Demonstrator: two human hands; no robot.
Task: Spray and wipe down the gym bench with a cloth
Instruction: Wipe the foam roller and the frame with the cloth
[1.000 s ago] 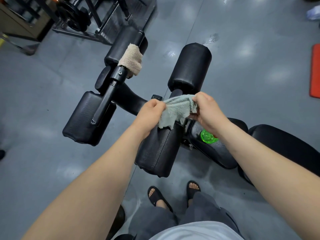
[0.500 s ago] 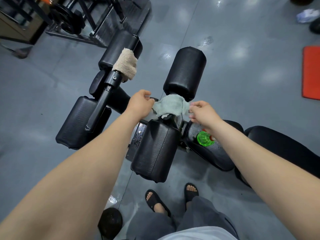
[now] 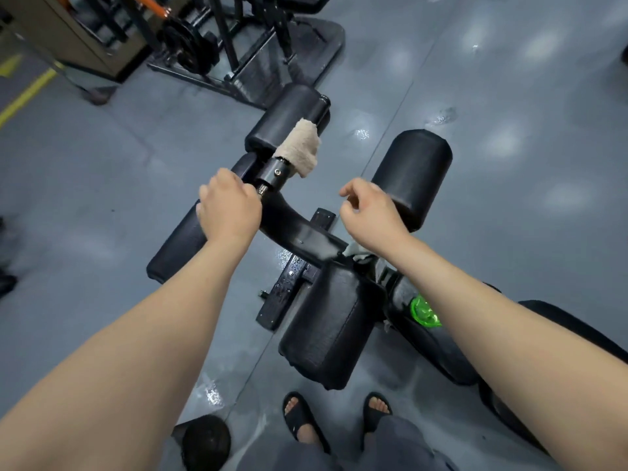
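Cloth (image 3: 353, 251) mostly hidden under right forearm (image 3: 475, 300); green bottle (image 3: 423, 312) half covered

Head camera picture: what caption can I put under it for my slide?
Left hand and right hand reach over the black gym bench, a beige towel draped on it.

Black sandals (image 3: 300, 418) stand on the grey floor (image 3: 509, 164).

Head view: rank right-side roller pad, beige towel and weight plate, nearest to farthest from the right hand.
1. Right-side roller pad, just beyond the right hand.
2. Beige towel, draped on the bar to its left.
3. Weight plate, on the rack far behind.
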